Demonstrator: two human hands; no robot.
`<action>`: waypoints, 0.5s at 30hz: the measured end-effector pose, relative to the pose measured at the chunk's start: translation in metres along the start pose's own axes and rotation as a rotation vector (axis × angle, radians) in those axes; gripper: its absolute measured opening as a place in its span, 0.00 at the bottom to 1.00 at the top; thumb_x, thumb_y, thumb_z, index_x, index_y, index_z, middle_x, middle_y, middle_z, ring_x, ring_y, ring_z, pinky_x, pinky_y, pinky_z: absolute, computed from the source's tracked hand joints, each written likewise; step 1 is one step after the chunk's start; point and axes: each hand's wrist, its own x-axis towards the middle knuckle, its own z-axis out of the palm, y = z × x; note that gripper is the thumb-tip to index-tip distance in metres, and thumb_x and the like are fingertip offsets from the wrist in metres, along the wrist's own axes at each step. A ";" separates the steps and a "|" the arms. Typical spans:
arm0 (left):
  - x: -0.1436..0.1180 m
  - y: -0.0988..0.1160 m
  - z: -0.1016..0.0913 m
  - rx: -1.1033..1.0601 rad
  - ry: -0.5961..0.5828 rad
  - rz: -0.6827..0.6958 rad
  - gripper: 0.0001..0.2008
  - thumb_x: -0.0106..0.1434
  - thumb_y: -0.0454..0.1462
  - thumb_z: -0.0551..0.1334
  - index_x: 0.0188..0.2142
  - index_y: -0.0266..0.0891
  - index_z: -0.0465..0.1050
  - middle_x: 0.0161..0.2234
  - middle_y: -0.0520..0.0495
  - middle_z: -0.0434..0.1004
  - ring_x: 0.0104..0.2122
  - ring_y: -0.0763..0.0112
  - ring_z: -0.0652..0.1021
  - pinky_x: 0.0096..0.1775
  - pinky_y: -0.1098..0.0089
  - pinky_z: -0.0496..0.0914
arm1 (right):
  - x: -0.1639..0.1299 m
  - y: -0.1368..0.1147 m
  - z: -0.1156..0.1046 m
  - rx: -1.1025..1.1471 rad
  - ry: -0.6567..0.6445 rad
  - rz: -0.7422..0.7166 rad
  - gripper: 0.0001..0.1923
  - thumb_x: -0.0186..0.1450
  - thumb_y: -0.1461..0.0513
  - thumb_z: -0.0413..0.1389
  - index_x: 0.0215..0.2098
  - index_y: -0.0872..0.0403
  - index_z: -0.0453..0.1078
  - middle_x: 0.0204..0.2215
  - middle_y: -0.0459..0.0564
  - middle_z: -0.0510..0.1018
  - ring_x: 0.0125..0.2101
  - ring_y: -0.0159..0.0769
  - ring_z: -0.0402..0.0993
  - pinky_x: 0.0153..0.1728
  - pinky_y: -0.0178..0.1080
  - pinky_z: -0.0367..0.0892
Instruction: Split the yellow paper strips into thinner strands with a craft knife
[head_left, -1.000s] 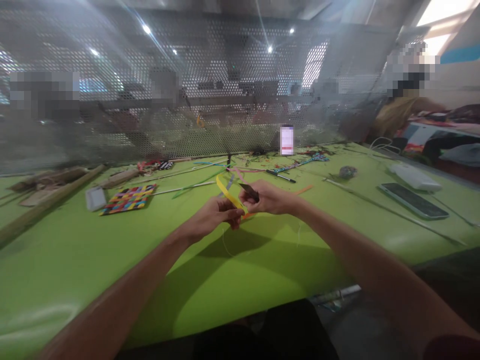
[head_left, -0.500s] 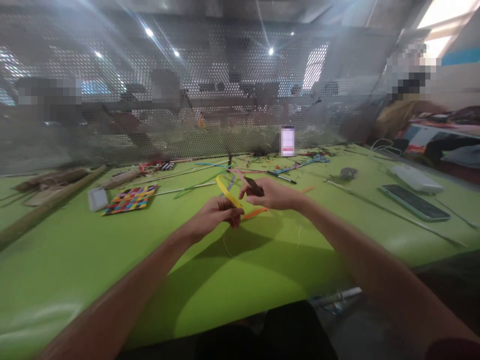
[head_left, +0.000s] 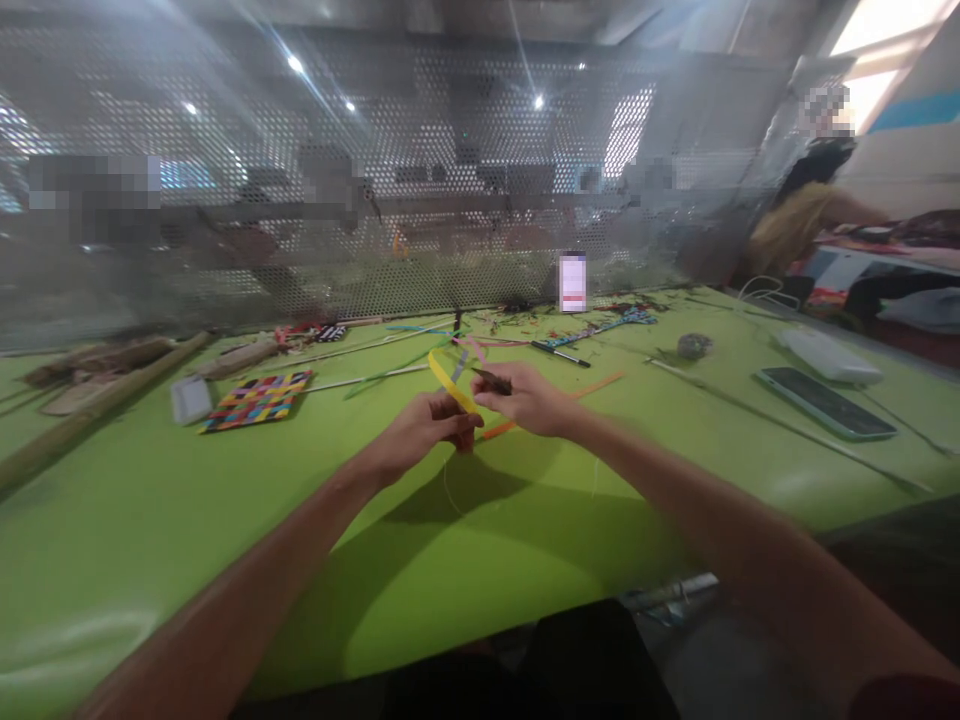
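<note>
On the table [head_left: 225, 540], a pole [head_left: 105, 408] lies left; a phone [head_left: 825, 403], right; a pen [head_left: 560, 354], between.

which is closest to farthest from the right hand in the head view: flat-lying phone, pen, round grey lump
1. Pen: just beyond the right hand, slightly to its right.
2. Round grey lump: well off to the right.
3. Flat-lying phone: farthest right of the three.
</note>
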 end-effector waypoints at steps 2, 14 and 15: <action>-0.001 0.000 0.001 0.009 -0.015 0.004 0.11 0.59 0.41 0.67 0.27 0.35 0.75 0.23 0.48 0.77 0.24 0.71 0.75 0.33 0.68 0.71 | 0.000 0.001 0.004 -0.030 0.078 -0.038 0.09 0.67 0.63 0.50 0.28 0.55 0.59 0.23 0.42 0.61 0.26 0.27 0.55 0.30 0.32 0.56; -0.009 0.008 0.013 0.227 -0.175 -0.049 0.10 0.61 0.40 0.65 0.26 0.37 0.75 0.25 0.48 0.80 0.27 0.68 0.77 0.33 0.69 0.69 | 0.002 0.006 0.003 -0.542 0.216 -0.172 0.02 0.68 0.66 0.51 0.37 0.58 0.63 0.34 0.51 0.70 0.34 0.32 0.62 0.36 0.35 0.56; -0.009 0.008 0.013 0.214 -0.187 -0.046 0.10 0.61 0.40 0.65 0.26 0.37 0.75 0.24 0.48 0.80 0.27 0.68 0.77 0.33 0.69 0.69 | 0.002 0.006 0.003 -0.574 0.208 -0.150 0.02 0.69 0.65 0.51 0.39 0.58 0.64 0.37 0.53 0.71 0.35 0.33 0.63 0.37 0.35 0.56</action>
